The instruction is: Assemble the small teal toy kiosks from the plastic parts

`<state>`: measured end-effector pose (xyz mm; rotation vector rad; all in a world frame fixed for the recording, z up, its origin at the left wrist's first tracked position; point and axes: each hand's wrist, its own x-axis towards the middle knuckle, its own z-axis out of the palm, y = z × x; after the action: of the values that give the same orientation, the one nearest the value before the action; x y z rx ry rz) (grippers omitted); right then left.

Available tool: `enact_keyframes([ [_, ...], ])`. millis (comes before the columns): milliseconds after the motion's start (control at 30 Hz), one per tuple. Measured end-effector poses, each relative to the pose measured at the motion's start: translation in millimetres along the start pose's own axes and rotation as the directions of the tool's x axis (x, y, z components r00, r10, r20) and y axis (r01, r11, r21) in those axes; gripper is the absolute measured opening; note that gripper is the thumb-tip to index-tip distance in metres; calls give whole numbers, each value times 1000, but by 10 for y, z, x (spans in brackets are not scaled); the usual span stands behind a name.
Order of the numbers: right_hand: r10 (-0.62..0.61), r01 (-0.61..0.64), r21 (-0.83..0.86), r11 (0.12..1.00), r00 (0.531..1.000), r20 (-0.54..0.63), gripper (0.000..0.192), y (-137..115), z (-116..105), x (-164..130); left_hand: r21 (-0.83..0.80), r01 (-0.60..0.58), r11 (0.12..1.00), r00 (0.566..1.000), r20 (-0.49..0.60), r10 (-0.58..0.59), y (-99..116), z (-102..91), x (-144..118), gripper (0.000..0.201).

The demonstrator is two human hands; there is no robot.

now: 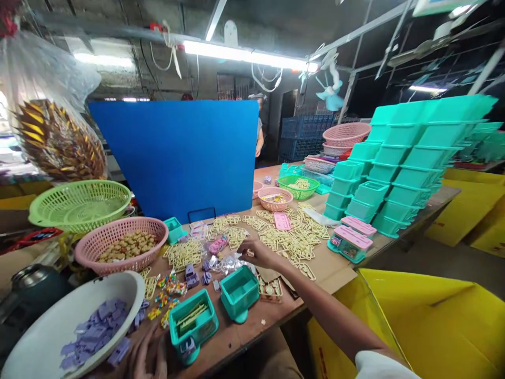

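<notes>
My right hand (258, 255) reaches over a pile of small clear plastic pieces (232, 263), fingers bent and pinched together; whatever lies between the fingertips is too small to make out. Low in view, my left hand (150, 355) rests beside a teal plastic box (209, 318), its fingers somewhat apart and partly cut off by the frame edge. Inside that box are cream flat plastic frames (192, 317), and a purple piece (188, 346) sits in its front compartment. A second teal box (239, 292) stands to its right with nothing visible inside.
Cream plastic frames (282, 237) spread over the table. On the left are a white basin (132, 295) of purple parts, a pink basket (84, 252) and a green basket (43, 210). A blue board (177, 158) stands behind; stacked teal boxes (410, 158) rise at right. Another person (259, 138) is behind.
</notes>
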<state>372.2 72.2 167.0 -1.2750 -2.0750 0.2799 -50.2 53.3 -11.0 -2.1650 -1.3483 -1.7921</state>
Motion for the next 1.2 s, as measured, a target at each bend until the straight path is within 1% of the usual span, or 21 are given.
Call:
enact_keyframes([
  [33,11,-11,19,1000,1000,12,23,-1,16,23,1,11,1000,999,42,-11,107,-46,29,22],
  [100,43,-45,66,997,999,33,28,13,42,66,29,121,992,992,44,-122,325,-137,106,28],
  [133,59,-63,88,994,997,47,30,31,49,84,27,158,987,986,45,-159,416,-172,146,31],
  [167,75,-81,109,991,996,57,31,53,52,100,25,200,980,978,57,-201,490,-198,182,33],
  [233,87,-95,128,987,994,69,31,102,38,111,29,245,969,966,80,-246,588,-232,232,35],
  [333,67,-73,81,994,995,70,27,157,-19,50,48,288,956,952,89,-292,658,-269,254,35],
  [433,71,-74,18,997,992,101,22,201,-67,-91,36,306,951,946,104,-308,683,-285,248,32],
  [500,80,-80,-10,997,989,126,20,232,-71,-171,24,315,949,943,109,-315,688,-281,243,32],
  [567,84,-82,-21,996,987,135,19,259,-43,-187,9,330,944,937,115,-329,693,-273,243,33],
  [633,70,-67,-26,997,988,141,19,272,25,-107,5,349,937,930,126,-347,706,-269,249,33],
  [700,34,-27,-46,999,986,165,18,259,138,62,18,361,932,924,129,-360,728,-271,264,32],
  [767,-1,25,-105,994,974,225,18,214,289,277,28,363,931,923,127,-363,753,-276,282,32],
  [833,0,70,-209,975,948,319,18,134,456,482,23,361,932,925,121,-361,775,-280,297,31],
  [867,19,89,-273,958,930,367,22,86,537,565,18,362,932,925,118,-361,784,-282,300,31],
  [933,84,114,-401,909,892,445,39,-15,678,680,12,365,931,925,108,-364,795,-286,298,31],
  [1000,153,126,-501,856,864,479,55,-101,783,733,6,380,925,920,102,-378,802,-292,285,31],
  [1033,178,127,-535,835,858,481,58,-133,820,743,1,391,920,915,102,-389,806,-295,277,31],
  [1100,210,107,-561,821,857,470,49,-169,865,748,-26,418,908,905,101,-414,816,-300,265,31],
  [1167,222,75,-550,832,863,454,35,-172,873,747,-65,441,895,896,97,-434,830,-305,263,32],
  [1200,227,61,-542,838,865,448,31,-164,864,747,-83,448,890,893,91,-440,838,-307,268,31],
])
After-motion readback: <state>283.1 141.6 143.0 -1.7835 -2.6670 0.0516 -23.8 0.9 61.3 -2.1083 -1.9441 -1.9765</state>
